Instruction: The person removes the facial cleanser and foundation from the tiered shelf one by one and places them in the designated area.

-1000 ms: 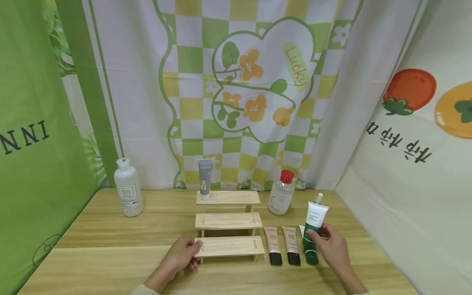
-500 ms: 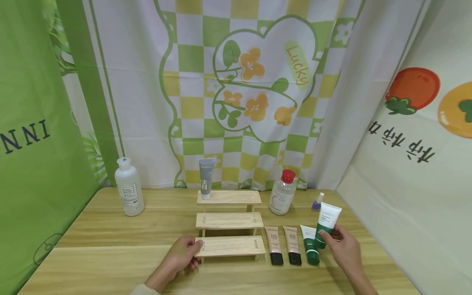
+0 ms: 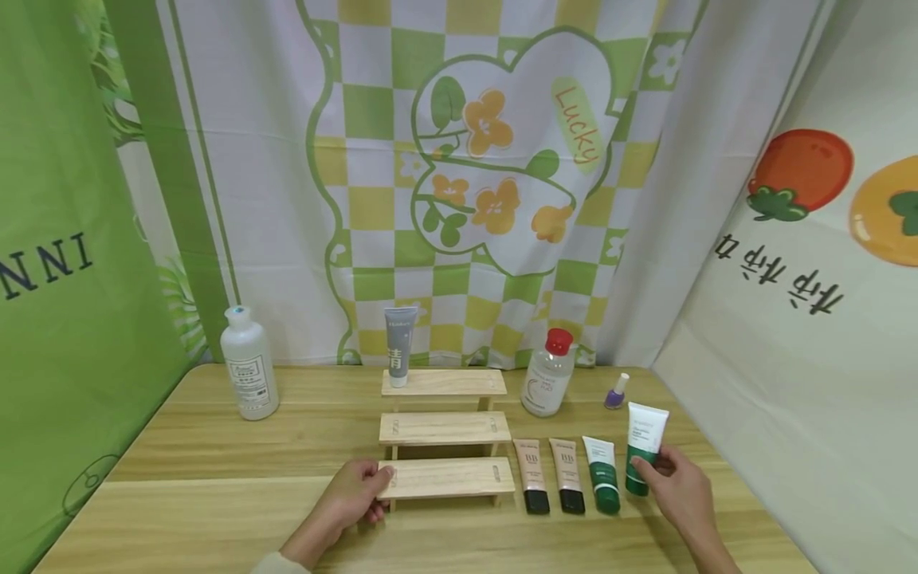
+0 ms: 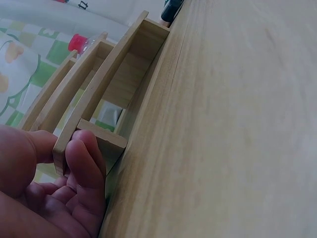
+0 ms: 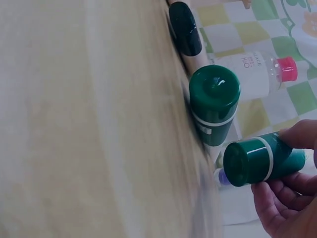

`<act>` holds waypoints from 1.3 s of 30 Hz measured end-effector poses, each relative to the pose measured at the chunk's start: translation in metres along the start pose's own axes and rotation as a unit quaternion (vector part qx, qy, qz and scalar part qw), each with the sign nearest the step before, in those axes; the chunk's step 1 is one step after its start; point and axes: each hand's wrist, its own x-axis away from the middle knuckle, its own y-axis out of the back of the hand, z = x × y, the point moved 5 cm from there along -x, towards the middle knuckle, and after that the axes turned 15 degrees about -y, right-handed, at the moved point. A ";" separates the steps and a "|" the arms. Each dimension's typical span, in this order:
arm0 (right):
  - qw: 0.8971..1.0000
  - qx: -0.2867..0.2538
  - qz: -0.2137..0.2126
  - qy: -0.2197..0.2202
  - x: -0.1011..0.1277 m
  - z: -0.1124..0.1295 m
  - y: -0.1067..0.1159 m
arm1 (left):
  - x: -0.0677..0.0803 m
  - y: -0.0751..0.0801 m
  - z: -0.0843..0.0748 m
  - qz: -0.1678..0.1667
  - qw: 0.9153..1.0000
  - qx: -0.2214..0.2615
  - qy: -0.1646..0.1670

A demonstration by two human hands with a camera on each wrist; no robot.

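Observation:
My left hand [image 3: 351,496] pinches the left end of the lowest step of a three-tier wooden display stand [image 3: 448,478]. In the left wrist view the thumb lies above that board [image 4: 94,89] and the curled fingers below it. A white-and-green squeeze tube [image 3: 648,430] is in my right hand [image 3: 677,488], gripped between thumb and fingers, cap downward. The right wrist view shows its green cap [image 5: 240,163] close over the table. Just left of it lies a matching green tube [image 3: 602,477], beside two beige BB cream tubes [image 3: 531,477] with black caps.
A grey-blue tube [image 3: 399,347] stands on the stand's top step. Behind the row are a clear bottle with a red cap [image 3: 548,379] and a small purple nail polish bottle [image 3: 616,392]. A white bottle [image 3: 249,367] stands at the back left. Fabric curtains [image 3: 272,199] enclose the table.
My right hand has moved the held tube rightward and down, from over the matching green tube to beside it, uncovering that tube and the nail polish. My left hand stays on the stand.

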 end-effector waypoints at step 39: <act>0.993 0.071 0.088 -0.016 -0.009 -0.011 -0.013 | -0.001 0.000 0.000 -0.007 1.000 -0.003 0.003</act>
